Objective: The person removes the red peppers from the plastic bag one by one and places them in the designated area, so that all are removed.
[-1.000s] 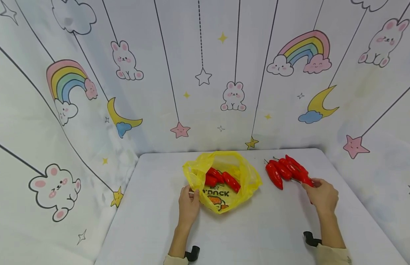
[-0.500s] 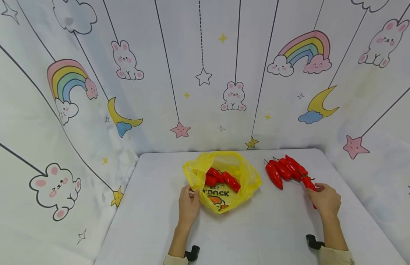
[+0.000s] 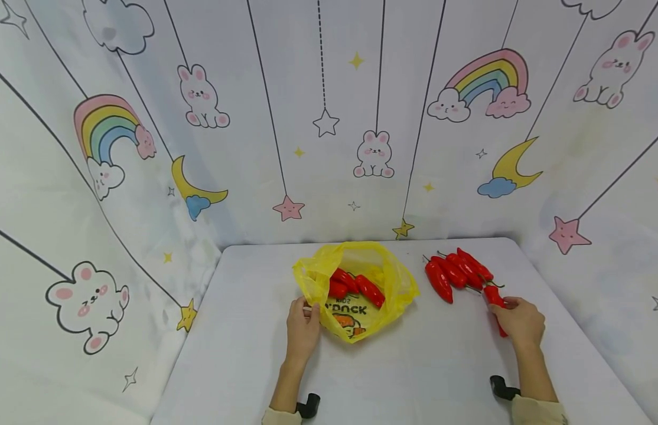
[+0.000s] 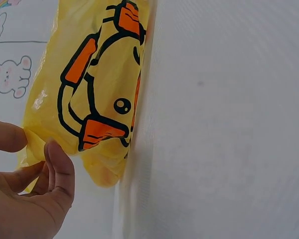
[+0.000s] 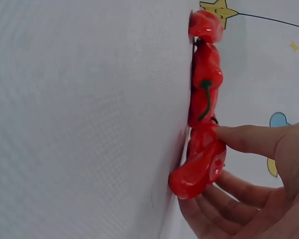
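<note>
A yellow plastic bag (image 3: pixel 398 307) lies on its side on the table, its mouth facing the head camera, with several red peppers (image 3: pixel 370 291) inside. At its left edge my left hand (image 3: pixel 302 330) pinches the rim; the left wrist view shows the thumb and fingers (image 4: pixel 60 172) on the thin yellow film. On the right, my right hand (image 3: pixel 520 321) holds one red pepper (image 5: pixel 197 174) between thumb and fingers, close to the tabletop. Just beyond that hand, several more red peppers (image 3: pixel 439 281) lie side by side, stems showing.
The white table (image 3: pixel 409 378) has its back edge against a cloth wall (image 3: pixel 329 171) printed with rabbits, stars and rainbows. Similar cloth rises at both sides. Each wrist wears a black camera mount (image 3: pixel 309 406).
The right hand has drawn its pepper slightly toward the person and right, away from the row of peppers. The left hand and the bag have stayed in place.
</note>
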Motion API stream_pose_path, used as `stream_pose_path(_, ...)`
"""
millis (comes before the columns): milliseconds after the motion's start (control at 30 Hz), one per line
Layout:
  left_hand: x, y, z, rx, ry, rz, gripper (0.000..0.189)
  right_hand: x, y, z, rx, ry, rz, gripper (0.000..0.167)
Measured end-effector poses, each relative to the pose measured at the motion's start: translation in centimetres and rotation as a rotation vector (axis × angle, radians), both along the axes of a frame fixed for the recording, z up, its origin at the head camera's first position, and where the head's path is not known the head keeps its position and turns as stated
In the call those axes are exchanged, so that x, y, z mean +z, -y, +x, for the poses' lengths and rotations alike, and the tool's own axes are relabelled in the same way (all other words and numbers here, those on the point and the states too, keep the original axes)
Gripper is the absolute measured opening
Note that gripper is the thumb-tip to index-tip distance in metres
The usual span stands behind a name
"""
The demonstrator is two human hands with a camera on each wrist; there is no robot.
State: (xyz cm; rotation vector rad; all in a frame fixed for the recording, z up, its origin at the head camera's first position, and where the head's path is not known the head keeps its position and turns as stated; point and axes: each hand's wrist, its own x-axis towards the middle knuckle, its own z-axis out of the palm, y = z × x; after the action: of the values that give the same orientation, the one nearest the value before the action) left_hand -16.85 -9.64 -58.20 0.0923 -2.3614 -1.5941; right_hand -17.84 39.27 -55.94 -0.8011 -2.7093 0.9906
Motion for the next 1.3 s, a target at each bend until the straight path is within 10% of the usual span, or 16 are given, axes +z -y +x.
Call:
stream_pose_path(700, 0.2, 0.1, 0.0, -0.01, -0.01, 0.016, 0.027, 0.5, 0.1, -0.1, -0.009, 0.062, -0.006, 0.068)
stream_pose_path(1300, 0.5, 0.0, 0.2, -0.013, -0.033, 0.014, 0.025, 5.6, 3.1, 0.1, 0.04, -0.145, 0.046, 0.061)
